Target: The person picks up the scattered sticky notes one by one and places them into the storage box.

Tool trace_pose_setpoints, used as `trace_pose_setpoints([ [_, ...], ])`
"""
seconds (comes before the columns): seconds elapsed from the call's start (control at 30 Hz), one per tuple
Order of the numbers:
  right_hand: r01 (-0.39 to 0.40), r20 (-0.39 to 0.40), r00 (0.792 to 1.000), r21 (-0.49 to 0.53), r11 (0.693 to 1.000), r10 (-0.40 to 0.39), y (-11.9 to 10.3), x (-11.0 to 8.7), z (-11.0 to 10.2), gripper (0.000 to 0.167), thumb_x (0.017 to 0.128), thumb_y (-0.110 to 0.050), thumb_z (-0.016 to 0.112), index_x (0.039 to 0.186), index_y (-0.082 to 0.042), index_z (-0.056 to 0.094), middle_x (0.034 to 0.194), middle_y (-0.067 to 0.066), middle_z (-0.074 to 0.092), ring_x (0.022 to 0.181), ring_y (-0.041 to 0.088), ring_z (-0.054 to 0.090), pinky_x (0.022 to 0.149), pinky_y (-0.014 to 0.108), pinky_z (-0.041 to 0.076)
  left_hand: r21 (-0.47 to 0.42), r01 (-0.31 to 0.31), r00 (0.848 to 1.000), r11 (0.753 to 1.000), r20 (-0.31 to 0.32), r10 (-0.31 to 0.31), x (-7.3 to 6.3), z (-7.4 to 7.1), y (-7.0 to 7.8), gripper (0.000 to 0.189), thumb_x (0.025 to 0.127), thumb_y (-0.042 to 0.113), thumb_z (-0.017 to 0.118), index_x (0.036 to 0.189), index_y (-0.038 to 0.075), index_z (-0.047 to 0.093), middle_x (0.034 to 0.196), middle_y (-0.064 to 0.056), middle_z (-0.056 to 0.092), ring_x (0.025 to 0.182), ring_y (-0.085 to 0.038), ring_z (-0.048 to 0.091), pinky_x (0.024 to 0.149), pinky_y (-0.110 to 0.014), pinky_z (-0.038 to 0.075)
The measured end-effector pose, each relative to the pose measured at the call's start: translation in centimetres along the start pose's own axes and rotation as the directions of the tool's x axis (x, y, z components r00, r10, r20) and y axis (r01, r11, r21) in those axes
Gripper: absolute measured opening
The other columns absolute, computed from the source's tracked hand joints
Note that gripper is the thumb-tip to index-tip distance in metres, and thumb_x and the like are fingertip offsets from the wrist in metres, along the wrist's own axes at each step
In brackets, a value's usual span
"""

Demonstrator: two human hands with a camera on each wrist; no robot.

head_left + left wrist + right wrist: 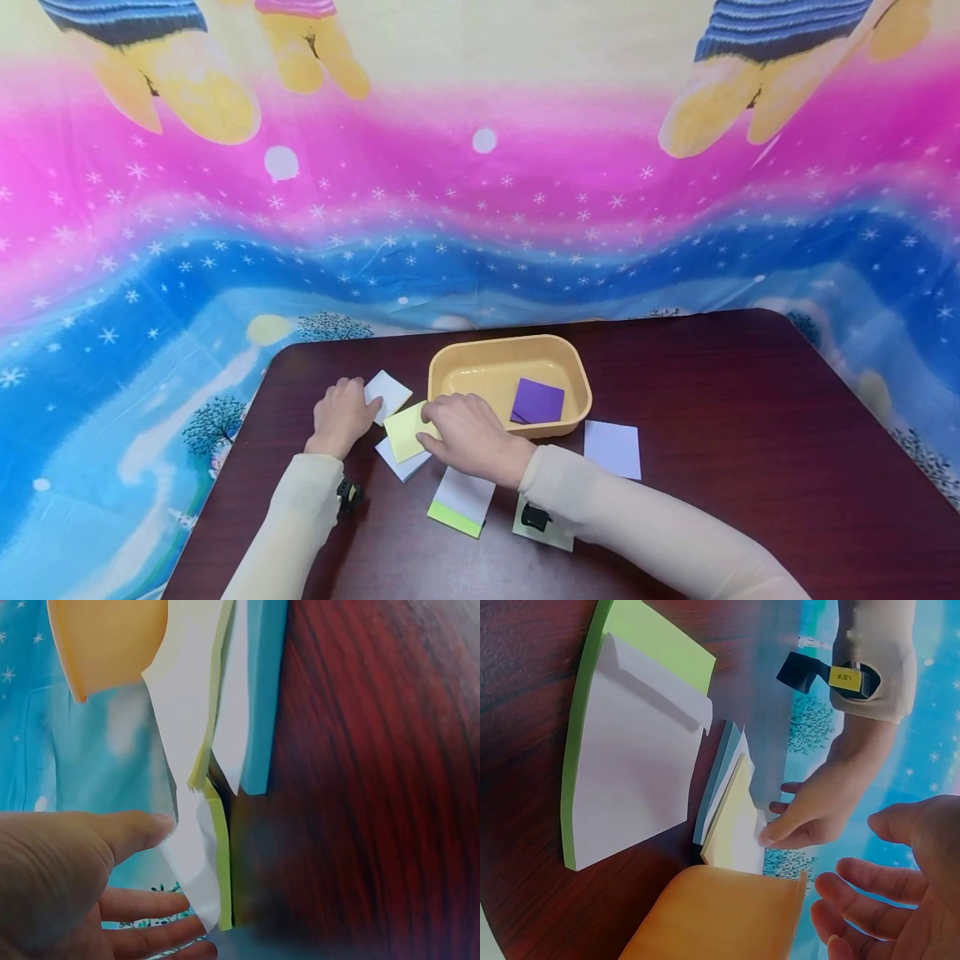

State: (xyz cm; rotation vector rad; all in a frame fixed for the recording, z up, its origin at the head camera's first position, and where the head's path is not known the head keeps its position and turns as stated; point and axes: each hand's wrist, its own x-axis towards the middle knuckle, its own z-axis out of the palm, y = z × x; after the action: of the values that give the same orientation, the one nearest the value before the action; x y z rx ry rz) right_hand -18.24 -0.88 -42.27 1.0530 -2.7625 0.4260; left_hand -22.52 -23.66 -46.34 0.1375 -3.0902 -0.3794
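Observation:
My left hand [341, 417] is at a white-topped sticky note pad [387, 390], thumb and fingers spread around its near end. In the left wrist view, this pad [196, 866] has a yellow-green side and the thumb lies at its edge. Over a pale yellow pad [403, 435] hovers my right hand [472, 437]; its fingers are loosely bent with nothing between them in the right wrist view. That yellow pad partly covers a white-topped pad with a blue side [264, 712]. A purple pad [538, 400] lies inside the yellow plastic bin [442, 354].
Nearer the person lies a white-topped pad with a bright green strip [461, 500]. A pale green pad [555, 537] is partly hidden by the right sleeve. Right of the bin is a lavender pad [611, 450]. A printed cloth [480, 192] hangs behind the dark wooden table [712, 400].

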Motion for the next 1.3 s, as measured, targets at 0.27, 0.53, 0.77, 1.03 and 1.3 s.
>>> trace_pose_setpoints([
  [0.27,0.005,-0.007,1.0,-0.013,1.0,-0.005,-0.17,0.14,0.17,0.024,0.094,-0.037,0.07,0.103,-0.016,0.075,0.091,-0.002,0.075,0.078,0.016,0.067,0.066,0.031,0.049,0.005,0.0,0.999,1.0,0.036,0.0,0.3,0.46,-0.32,0.048,0.088,0.034,0.077,0.111,-0.007,0.066,0.094,-0.021,0.064,0.082,-0.032,0.06,0.069,-0.049,0.052],
  [0.53,0.008,-0.014,1.0,-0.031,0.999,-0.009,-0.2,0.07,0.32,0.024,0.093,-0.037,0.07,0.102,-0.016,0.075,0.089,-0.002,0.074,0.076,0.016,0.066,0.064,0.03,0.048,-0.026,0.024,0.998,0.999,0.056,-0.023,0.72,0.48,-0.72,0.049,0.086,0.035,0.08,0.105,-0.008,0.066,0.092,-0.022,0.063,0.078,-0.031,0.061,0.069,-0.048,0.053],
  [0.77,0.01,-0.016,1.0,-0.033,0.999,-0.011,-0.26,-0.03,0.33,0.023,0.093,-0.037,0.07,0.101,-0.016,0.075,0.089,-0.002,0.074,0.076,0.017,0.067,0.064,0.031,0.048,-0.044,0.019,0.999,0.999,0.04,-0.018,0.74,0.18,-0.72,0.05,0.083,0.033,0.083,0.104,-0.009,0.066,0.09,-0.022,0.06,0.078,-0.032,0.058,0.067,-0.048,0.052],
  [1.03,0.016,-0.018,1.0,-0.036,0.999,-0.017,-0.34,0.04,0.38,0.023,0.093,-0.037,0.07,0.1,-0.016,0.075,0.09,-0.003,0.074,0.077,0.017,0.067,0.065,0.031,0.047,-0.044,0.012,1.0,0.999,0.025,-0.011,0.74,0.01,-0.56,0.052,0.082,0.031,0.084,0.109,-0.009,0.065,0.094,-0.023,0.061,0.083,-0.034,0.059,0.072,-0.052,0.054],
  [1.3,0.027,-0.029,0.999,-0.04,0.999,-0.028,-0.52,0.08,0.47,0.022,0.092,-0.037,0.07,0.1,-0.017,0.075,0.089,-0.003,0.074,0.076,0.017,0.067,0.064,0.031,0.048,-0.07,0.034,0.999,0.997,0.042,-0.031,0.73,0.12,-0.67,0.052,0.084,0.032,0.083,0.114,-0.005,0.06,0.1,-0.023,0.068,0.082,-0.031,0.064,0.071,-0.049,0.053],
])
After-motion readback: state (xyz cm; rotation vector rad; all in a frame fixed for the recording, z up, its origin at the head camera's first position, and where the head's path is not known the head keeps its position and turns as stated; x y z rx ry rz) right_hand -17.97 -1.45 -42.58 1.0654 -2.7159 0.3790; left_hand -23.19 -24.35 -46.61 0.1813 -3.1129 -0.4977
